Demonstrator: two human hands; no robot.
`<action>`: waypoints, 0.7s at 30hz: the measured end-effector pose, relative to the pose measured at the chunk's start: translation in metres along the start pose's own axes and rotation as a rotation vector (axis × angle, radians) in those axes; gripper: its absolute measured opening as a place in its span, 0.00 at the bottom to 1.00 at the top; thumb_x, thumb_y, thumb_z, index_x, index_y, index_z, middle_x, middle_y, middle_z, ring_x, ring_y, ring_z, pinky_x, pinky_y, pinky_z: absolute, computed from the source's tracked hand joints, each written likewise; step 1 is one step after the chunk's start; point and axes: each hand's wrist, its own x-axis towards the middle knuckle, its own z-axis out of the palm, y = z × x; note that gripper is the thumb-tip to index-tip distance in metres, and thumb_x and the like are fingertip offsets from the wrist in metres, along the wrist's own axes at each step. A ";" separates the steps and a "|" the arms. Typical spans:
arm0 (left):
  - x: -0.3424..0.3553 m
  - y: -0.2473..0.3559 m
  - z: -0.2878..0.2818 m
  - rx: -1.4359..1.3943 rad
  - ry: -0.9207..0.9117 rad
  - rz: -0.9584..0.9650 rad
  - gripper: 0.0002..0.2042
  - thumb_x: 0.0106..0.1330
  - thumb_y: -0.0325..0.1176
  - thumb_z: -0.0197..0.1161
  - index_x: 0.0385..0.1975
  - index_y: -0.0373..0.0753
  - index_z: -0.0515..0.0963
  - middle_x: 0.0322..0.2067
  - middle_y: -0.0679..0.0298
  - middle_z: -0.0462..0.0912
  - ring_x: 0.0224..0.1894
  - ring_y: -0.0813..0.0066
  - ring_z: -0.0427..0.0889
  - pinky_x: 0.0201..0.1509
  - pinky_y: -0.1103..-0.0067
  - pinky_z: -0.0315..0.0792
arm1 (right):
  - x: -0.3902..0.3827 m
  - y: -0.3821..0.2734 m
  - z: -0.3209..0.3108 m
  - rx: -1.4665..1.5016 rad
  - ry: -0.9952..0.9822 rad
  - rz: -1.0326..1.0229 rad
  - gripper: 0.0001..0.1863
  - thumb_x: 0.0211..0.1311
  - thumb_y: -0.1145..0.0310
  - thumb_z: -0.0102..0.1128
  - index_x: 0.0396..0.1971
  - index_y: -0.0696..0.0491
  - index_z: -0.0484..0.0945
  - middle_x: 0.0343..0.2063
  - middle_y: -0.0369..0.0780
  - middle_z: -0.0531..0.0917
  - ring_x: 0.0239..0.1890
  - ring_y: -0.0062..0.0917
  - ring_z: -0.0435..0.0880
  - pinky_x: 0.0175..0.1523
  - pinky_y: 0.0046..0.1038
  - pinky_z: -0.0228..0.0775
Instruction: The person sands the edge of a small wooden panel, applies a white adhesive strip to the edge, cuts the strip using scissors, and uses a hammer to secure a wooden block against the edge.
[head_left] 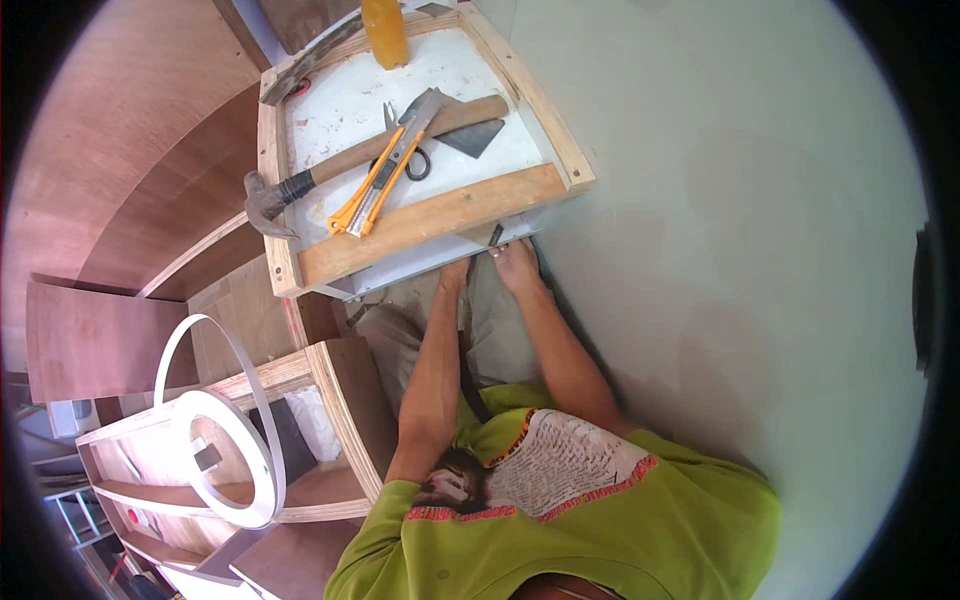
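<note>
My right hand [517, 266] is closed beside the lower front edge of a white-topped wooden unit [432, 213], close to the wall. A short dark piece [496, 235] sticks up at its fingertips; its kind I cannot make out. My left hand [456, 270] reaches under the same edge, its fingers hidden. On the unit's top lies a claw hammer [350, 160] with a wooden handle. An orange utility knife [378, 188] lies across it, with scissors [418, 165] partly beneath. A dark triangular scraper blade [475, 138] rests alongside.
An orange bottle [386, 35] stands at the top's far end. A plain pale wall [720, 250] rises close on my right. To the left is an open wooden shelf frame [340, 410] with a white ring [240, 500] on it. Plywood panels [110, 340] stand behind.
</note>
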 end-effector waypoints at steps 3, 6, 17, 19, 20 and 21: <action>-0.011 0.014 -0.018 0.043 0.019 0.059 0.18 0.69 0.39 0.49 0.50 0.32 0.70 0.50 0.55 0.73 0.51 0.63 0.69 0.58 0.73 0.62 | -0.043 -0.015 0.026 -0.044 -0.147 -0.051 0.17 0.67 0.69 0.49 0.55 0.47 0.65 0.53 0.35 0.71 0.54 0.28 0.71 0.58 0.33 0.64; -0.016 0.036 -0.016 -0.039 0.023 -0.083 0.17 0.68 0.39 0.50 0.49 0.32 0.71 0.49 0.55 0.73 0.51 0.63 0.70 0.58 0.73 0.62 | -0.041 -0.019 0.026 0.020 -0.090 -0.040 0.18 0.67 0.69 0.49 0.55 0.47 0.63 0.55 0.34 0.69 0.54 0.29 0.70 0.59 0.33 0.63; -0.020 0.047 -0.015 -0.024 0.024 -0.145 0.13 0.66 0.36 0.51 0.42 0.33 0.74 0.41 0.55 0.76 0.46 0.66 0.71 0.54 0.74 0.64 | 0.027 0.014 0.010 0.332 0.101 0.108 0.15 0.65 0.62 0.50 0.50 0.49 0.70 0.49 0.37 0.76 0.52 0.30 0.74 0.56 0.38 0.69; -0.016 0.029 -0.027 0.125 0.010 -0.024 0.14 0.67 0.37 0.51 0.42 0.33 0.74 0.41 0.55 0.76 0.46 0.65 0.71 0.54 0.73 0.64 | 0.028 0.025 0.024 0.306 0.027 0.151 0.18 0.63 0.60 0.53 0.52 0.48 0.69 0.49 0.37 0.76 0.51 0.30 0.75 0.56 0.39 0.69; -0.015 0.033 -0.028 0.080 -0.011 -0.086 0.17 0.67 0.41 0.50 0.46 0.34 0.72 0.45 0.53 0.74 0.49 0.62 0.70 0.57 0.72 0.62 | 0.032 0.028 0.023 0.291 -0.008 0.147 0.19 0.63 0.59 0.53 0.52 0.48 0.69 0.50 0.38 0.76 0.51 0.30 0.75 0.56 0.39 0.69; -0.020 0.038 -0.030 0.036 -0.032 -0.149 0.20 0.68 0.44 0.48 0.50 0.35 0.71 0.49 0.52 0.73 0.52 0.58 0.68 0.59 0.70 0.60 | 0.036 0.028 0.022 0.276 -0.043 0.145 0.20 0.63 0.58 0.53 0.53 0.48 0.69 0.50 0.38 0.76 0.52 0.30 0.75 0.56 0.38 0.69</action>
